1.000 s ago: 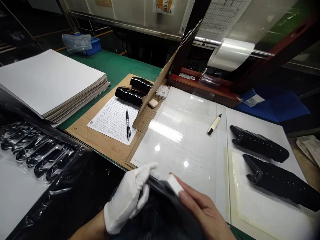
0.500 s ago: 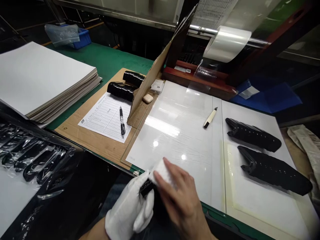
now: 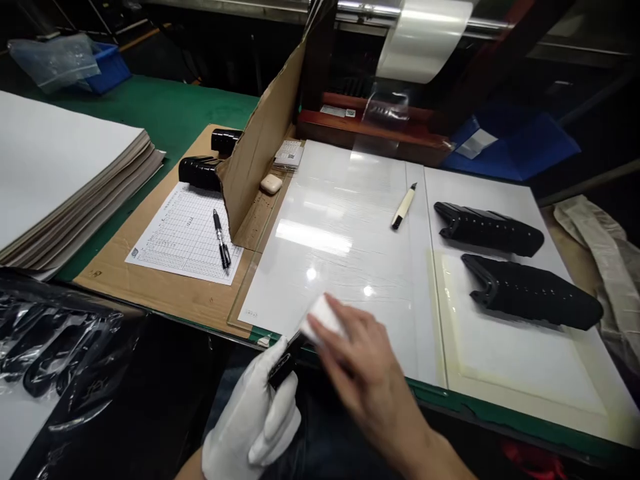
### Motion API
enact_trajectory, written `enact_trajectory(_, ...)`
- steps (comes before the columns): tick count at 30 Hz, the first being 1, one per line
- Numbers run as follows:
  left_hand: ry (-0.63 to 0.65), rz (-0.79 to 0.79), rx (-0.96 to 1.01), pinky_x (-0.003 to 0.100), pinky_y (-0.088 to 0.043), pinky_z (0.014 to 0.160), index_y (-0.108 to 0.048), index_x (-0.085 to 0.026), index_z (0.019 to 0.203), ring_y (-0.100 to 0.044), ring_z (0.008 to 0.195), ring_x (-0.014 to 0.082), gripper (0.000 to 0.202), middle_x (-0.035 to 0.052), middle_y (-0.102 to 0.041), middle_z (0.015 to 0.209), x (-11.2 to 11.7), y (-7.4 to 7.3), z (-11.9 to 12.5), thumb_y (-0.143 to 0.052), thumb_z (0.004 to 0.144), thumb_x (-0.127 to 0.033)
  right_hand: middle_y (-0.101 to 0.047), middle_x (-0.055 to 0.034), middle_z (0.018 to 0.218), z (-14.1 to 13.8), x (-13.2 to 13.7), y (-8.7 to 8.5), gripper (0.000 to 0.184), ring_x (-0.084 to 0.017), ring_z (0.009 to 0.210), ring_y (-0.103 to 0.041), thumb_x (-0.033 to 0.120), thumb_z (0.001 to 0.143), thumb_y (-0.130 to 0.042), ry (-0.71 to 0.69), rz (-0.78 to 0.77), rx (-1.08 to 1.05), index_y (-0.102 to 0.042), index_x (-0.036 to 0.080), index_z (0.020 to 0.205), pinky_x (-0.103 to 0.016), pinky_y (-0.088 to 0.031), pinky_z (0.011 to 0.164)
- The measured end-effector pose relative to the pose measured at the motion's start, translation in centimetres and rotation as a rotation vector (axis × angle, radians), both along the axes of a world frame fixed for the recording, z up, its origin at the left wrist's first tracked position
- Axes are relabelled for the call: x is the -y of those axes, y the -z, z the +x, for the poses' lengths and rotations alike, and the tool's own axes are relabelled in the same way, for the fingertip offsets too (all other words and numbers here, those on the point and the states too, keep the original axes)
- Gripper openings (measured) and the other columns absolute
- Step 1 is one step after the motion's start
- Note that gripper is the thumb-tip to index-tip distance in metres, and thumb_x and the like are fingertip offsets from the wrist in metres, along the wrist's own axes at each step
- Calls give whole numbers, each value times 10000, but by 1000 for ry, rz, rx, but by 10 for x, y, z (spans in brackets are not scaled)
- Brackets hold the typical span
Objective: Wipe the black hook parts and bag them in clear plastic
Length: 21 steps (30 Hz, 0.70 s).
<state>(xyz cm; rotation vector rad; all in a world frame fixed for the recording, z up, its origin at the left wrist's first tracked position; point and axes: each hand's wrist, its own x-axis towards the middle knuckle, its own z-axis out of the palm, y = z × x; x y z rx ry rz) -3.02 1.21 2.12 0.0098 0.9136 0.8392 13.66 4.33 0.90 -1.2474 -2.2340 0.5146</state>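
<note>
Spanning the whole view, a green-topped desk (image 3: 150,113) carried a wide glossy white board (image 3: 325,267) under the hands, with a thick stack of white sheets (image 3: 60,173) at the left and a cardboard mat (image 3: 120,280) between them. A folded cardboard divider (image 3: 260,140) stood upright on the mat beside the board. Behind it sat two glossy black moulded parts (image 3: 199,171), and a printed grid form (image 3: 175,233) lay in front of it with a black pen (image 3: 221,243) on top. Two larger perforated black parts (image 3: 515,267) lay side by side on the right of the board, and a white-bodied marker (image 3: 404,207) lay near them. At the lower left, more black parts lay in a clear plastic sleeve (image 3: 60,347). The white-gloved left hand (image 3: 250,427) was closed around a small black piece (image 3: 283,367) at the desk's near edge. The bare right hand (image 3: 367,367), slightly blurred, held a white pad (image 3: 323,319) under curled fingers, the pad just touching the end of that black piece.
</note>
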Motion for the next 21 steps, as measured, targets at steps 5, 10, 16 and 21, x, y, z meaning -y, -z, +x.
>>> enact_trajectory(5, 21, 1, -26, 126, -211, 217, -618, -166, 728, -166, 205, 32, 274, -100, -326, 295, 4, 6, -3, -741, 814, -395, -486, -98, 1506, 4, 0, -3, 446, -283, 1243, -498, 104, 980, -511, -51, -17, -30, -562, 289, 1382, -494, -512, 929)
enact_trajectory(10, 14, -37, -15, 132, -202, 224, -623, -159, 703, -172, 207, 35, 342, -94, -295, 288, 8, 16, -6, -698, 853, -457, -500, -67, 1507, 7, 1, -5, 461, -272, 1250, -518, 147, 986, -525, -22, -53, -50, -543, 336, 1406, -495, -535, 938)
enact_trajectory(16, 86, 58, -408, 189, -254, 256, -756, -214, 906, -282, 252, 96, 281, -78, -303, 284, 28, 39, -27, -810, 729, -425, -611, -42, 1405, 27, -14, -23, 373, -251, 1278, -584, 417, 1023, -513, 65, -668, -376, -582, 343, 1382, -511, -471, 1092)
enact_trajectory(21, 192, 285, -486, 253, -429, 362, -772, -217, 1057, -554, 408, 190, 515, -7, -526, 411, 9, 11, -27, -790, 706, -594, -681, -38, 1305, 29, -14, -44, 413, -259, 1144, -681, 545, 1020, -454, 61, -963, -753, -613, 352, 1350, -461, -544, 1004)
